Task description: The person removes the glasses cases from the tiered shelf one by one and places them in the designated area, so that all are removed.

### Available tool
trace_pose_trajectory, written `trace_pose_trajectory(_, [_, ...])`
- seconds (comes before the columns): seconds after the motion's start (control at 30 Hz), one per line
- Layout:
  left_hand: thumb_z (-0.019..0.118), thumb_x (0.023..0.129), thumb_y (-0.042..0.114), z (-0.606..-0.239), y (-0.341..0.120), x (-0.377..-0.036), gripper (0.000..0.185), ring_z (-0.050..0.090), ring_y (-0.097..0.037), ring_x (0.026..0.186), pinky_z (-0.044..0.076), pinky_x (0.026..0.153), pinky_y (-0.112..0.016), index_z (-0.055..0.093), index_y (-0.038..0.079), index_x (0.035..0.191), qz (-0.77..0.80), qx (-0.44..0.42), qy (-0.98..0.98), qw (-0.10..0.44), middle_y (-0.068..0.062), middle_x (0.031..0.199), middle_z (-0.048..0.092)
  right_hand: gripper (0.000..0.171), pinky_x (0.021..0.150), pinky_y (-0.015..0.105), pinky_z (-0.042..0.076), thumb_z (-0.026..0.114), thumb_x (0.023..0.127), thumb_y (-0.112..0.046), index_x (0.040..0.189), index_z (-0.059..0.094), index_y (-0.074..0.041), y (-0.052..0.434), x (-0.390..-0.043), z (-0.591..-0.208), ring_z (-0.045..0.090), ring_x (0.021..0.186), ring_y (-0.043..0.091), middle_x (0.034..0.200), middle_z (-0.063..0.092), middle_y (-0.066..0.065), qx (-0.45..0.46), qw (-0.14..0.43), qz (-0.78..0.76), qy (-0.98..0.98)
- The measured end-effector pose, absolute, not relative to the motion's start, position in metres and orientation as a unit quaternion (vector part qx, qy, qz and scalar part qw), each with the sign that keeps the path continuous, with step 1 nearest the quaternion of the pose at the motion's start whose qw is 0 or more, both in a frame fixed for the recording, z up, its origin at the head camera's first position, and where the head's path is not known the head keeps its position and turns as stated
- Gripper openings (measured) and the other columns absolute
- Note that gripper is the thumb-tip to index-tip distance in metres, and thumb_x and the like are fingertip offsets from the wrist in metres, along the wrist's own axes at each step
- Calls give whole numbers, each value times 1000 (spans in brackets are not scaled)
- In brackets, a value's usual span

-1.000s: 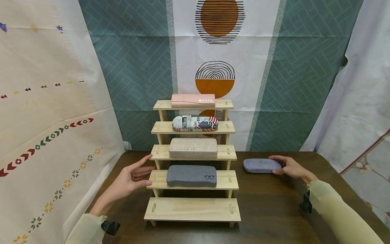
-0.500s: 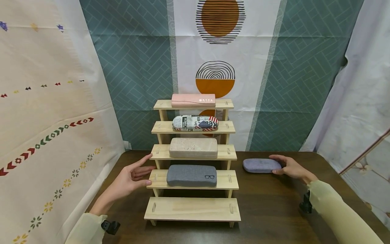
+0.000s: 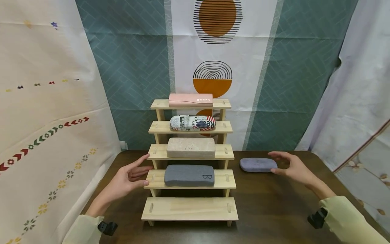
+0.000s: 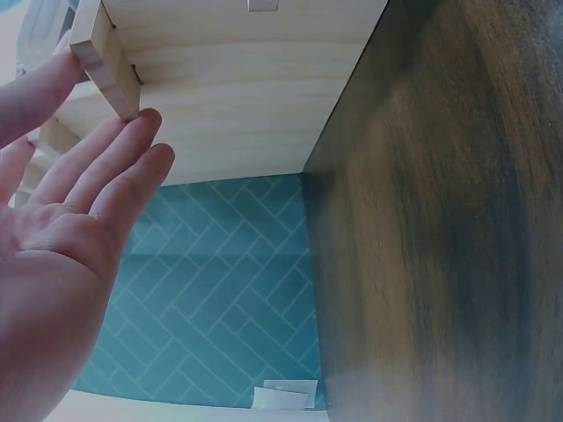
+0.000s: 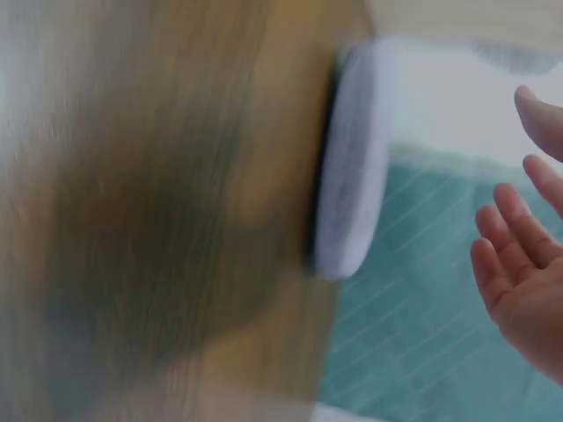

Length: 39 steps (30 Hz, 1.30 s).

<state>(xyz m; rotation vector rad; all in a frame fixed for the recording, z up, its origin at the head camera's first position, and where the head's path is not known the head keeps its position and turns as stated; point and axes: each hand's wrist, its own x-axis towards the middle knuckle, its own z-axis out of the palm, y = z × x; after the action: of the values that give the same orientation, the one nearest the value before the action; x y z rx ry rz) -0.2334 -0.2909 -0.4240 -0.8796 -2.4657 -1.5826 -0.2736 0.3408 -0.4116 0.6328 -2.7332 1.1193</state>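
Observation:
A tiered wooden stand (image 3: 189, 208) is in the middle of the head view. My left hand (image 3: 129, 178) is at its left side, fingers fairly straight, thumb and fingertips against the ends of its boards; the left wrist view shows fingertips by a board end (image 4: 106, 61). A lavender glasses case (image 3: 258, 164) lies on the table, right of the stand. My right hand (image 3: 297, 169) is spread just right of it, holding nothing. In the right wrist view, a gap shows between the blurred case (image 5: 352, 167) and the right hand (image 5: 532, 264).
Going up the stand are a grey-blue glasses case (image 3: 189, 175), a beige case (image 3: 190, 147), a newsprint-patterned case (image 3: 192, 123) and a pink case (image 3: 190, 100). The lowest board is bare. Patterned cloths (image 3: 304, 78) hang behind and beside the dark wooden table (image 3: 268, 210).
My right hand has let go of the lavender glasses case and drawn back a little to the right. The case stays on the table. My left hand keeps its place at the stand.

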Motion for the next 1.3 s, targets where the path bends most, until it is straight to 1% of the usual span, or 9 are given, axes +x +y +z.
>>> trace_pose_trajectory(0.1, [83,89,-1,-423,-292,-232,93,64,-20,128,58,93,-40,34,11,167,-515,-284,-808,43,-22,157,48,55,92,21,49,84,92,-13,142,63,-5,325,-256,-405,59,113,7,134,65,12,223,95,375,-895])
trace_pose_trajectory(0.17, [83,89,-1,-423,-292,-232,93,64,-20,129,58,93,-42,33,11,167,-513,-286,-808,41,-23,157,47,52,90,16,47,85,91,-11,139,66,-5,314,-245,-402,61,110,7,132,67,11,232,114,379,-888])
trace_pose_trajectory(0.33, [82,91,0,-422,-291,-233,92,63,-21,129,59,93,-40,33,12,167,-512,-294,-806,40,-25,154,50,48,91,24,51,86,91,-16,136,69,-11,286,-220,-393,67,110,21,129,70,5,243,129,371,-887])
trace_pose_trajectory(0.47, [81,91,-1,-423,-291,-233,91,63,-19,130,59,93,-38,32,11,167,-517,-294,-803,38,-25,158,46,47,92,32,53,87,91,-22,135,70,-16,262,-209,-387,68,111,21,128,70,-3,248,121,373,-886])
trace_pose_trajectory(0.7, [81,92,1,-424,-291,-233,92,62,-15,131,58,93,-32,31,14,168,-527,-284,-800,28,-21,159,46,49,92,31,54,90,87,-17,131,71,-14,221,-202,-385,69,106,19,121,72,-7,292,152,386,-862])
trace_pose_trajectory(0.8, [82,91,1,-424,-290,-232,93,62,-16,130,58,94,-34,31,14,168,-523,-284,-803,29,-21,159,46,57,95,39,55,92,85,-20,137,68,-13,203,-198,-384,68,111,21,127,71,-4,304,126,377,-866])
trace_pose_trajectory(0.97, [82,91,1,-424,-294,-232,92,63,-18,130,58,94,-37,32,16,168,-514,-283,-809,37,-22,157,48,67,102,52,52,92,84,-24,144,63,-16,174,-196,-381,62,128,23,142,64,-2,310,85,358,-877])
trace_pose_trajectory(1.13, [82,91,2,-422,-293,-232,92,62,-22,131,58,95,-40,32,17,168,-516,-280,-809,31,-19,160,45,69,107,56,47,92,84,-23,146,61,-21,152,-205,-384,54,138,25,149,58,1,305,67,367,-876])
trace_pose_trajectory(1.3, [82,91,3,-422,-291,-232,93,61,-30,132,57,95,-33,31,17,168,-516,-280,-809,28,-18,162,43,71,109,52,47,91,85,-28,148,60,-15,134,-217,-392,56,136,26,149,58,4,301,53,391,-868])
